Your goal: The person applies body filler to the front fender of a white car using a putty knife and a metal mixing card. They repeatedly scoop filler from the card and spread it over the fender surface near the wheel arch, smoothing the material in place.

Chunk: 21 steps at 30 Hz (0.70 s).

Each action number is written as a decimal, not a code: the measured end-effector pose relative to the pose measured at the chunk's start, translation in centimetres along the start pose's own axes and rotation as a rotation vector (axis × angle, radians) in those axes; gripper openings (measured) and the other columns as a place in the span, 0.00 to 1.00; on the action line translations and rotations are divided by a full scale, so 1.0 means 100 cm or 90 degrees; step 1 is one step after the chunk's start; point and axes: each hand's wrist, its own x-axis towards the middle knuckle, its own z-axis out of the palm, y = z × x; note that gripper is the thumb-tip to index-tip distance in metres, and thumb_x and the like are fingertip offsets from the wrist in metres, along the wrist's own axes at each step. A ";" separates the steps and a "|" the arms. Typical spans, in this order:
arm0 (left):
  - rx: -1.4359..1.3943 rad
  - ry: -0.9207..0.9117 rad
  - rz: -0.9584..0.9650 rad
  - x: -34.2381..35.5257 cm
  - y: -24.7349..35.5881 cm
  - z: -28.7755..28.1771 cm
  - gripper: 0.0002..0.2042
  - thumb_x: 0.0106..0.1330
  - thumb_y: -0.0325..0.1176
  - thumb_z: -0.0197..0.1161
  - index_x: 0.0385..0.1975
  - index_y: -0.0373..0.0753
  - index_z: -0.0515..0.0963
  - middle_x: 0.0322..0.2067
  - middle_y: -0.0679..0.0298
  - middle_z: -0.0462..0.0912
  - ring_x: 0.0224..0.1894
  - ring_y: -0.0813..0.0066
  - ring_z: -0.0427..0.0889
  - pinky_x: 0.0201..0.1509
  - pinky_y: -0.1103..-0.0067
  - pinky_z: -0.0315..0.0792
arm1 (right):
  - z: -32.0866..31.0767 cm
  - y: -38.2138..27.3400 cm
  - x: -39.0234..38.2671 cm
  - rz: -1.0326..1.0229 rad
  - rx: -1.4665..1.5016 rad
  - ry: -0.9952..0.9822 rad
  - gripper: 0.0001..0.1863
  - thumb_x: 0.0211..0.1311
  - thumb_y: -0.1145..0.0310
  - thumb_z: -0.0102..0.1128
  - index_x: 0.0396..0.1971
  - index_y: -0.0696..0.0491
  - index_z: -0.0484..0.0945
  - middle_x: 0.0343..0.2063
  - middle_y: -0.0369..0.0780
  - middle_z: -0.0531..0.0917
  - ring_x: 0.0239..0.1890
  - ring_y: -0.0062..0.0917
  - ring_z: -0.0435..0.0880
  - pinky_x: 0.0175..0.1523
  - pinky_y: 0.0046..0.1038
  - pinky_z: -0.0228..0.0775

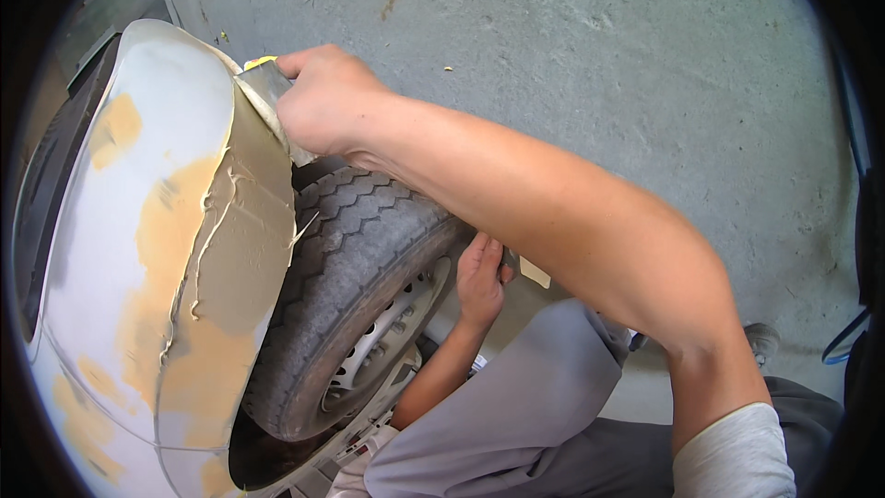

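My right hand (324,100) is closed around a flat grey filler spreader (265,85), smeared with beige filler and yellow at its far corner. Its edge lies against the wheel-arch edge of a car's body panel (175,74). A thick, wet layer of beige filler (241,231) covers the panel beside the arch, with raised ridges along its left border. Lower down, beyond the tyre, my left hand (481,284) has its fingers curled. It grips a flat piece bearing beige material (533,272), mostly hidden by my right forearm.
A black treaded tyre (346,231) on a silver steel wheel (387,337) sits within the arch. Dull orange patches (166,231) mark the pale panel. Grey concrete floor (590,46) spreads out at the right, with a blue hose (843,341) near the rim.
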 end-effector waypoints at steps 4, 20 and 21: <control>-0.178 0.010 -0.075 0.000 -0.001 0.000 0.20 0.84 0.37 0.49 0.67 0.33 0.73 0.28 0.79 0.67 0.23 0.93 0.58 0.25 0.89 0.56 | -0.007 0.005 0.002 -0.026 0.076 -0.019 0.29 0.54 0.77 0.64 0.60 0.54 0.82 0.54 0.50 0.86 0.58 0.39 0.85 0.59 0.32 0.77; -0.025 -0.008 0.101 -0.002 -0.012 -0.001 0.16 0.83 0.37 0.50 0.60 0.35 0.77 0.37 0.73 0.80 0.23 0.89 0.65 0.26 0.88 0.61 | 0.006 0.006 -0.017 -0.043 0.053 -0.024 0.30 0.58 0.82 0.55 0.63 0.56 0.80 0.51 0.52 0.87 0.56 0.41 0.86 0.60 0.35 0.76; 0.054 -0.005 0.141 -0.002 -0.014 -0.002 0.16 0.83 0.37 0.51 0.60 0.35 0.77 0.37 0.72 0.81 0.24 0.88 0.67 0.28 0.87 0.63 | 0.007 0.007 -0.023 -0.060 0.073 -0.020 0.29 0.57 0.83 0.54 0.62 0.56 0.80 0.49 0.52 0.88 0.53 0.41 0.87 0.58 0.35 0.76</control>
